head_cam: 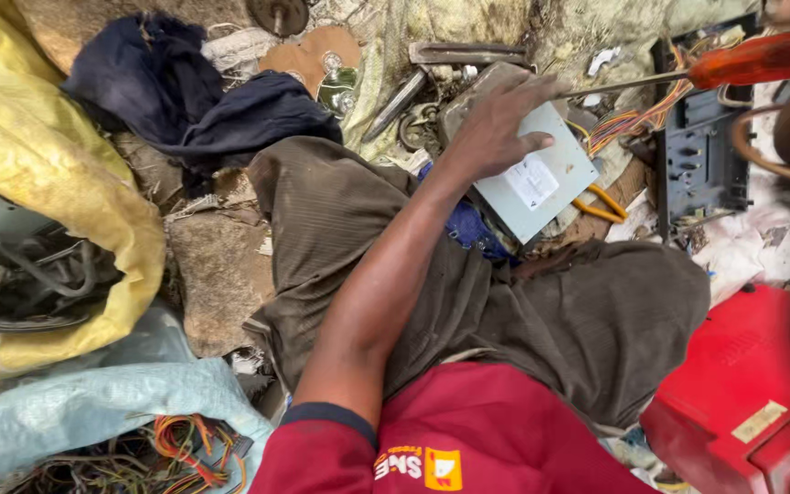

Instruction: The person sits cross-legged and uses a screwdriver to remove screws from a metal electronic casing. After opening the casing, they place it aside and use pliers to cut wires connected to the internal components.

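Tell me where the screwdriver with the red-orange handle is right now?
In the head view, the red-orange-handled screwdriver lies across the upper right, its metal shaft pointing left to the grey metal box under the left hand, above the bundle of coloured wires.

bare dirt ground point(217, 274) strewn with scrap, in flat daylight. well left of the fingers, a yellow sack point(38, 174) and a pale blue sack point(93, 402) spilling coloured wires point(176, 444). a dark cloth point(194, 91) lies up-left of them; a red case point(733, 384) sits below-right.
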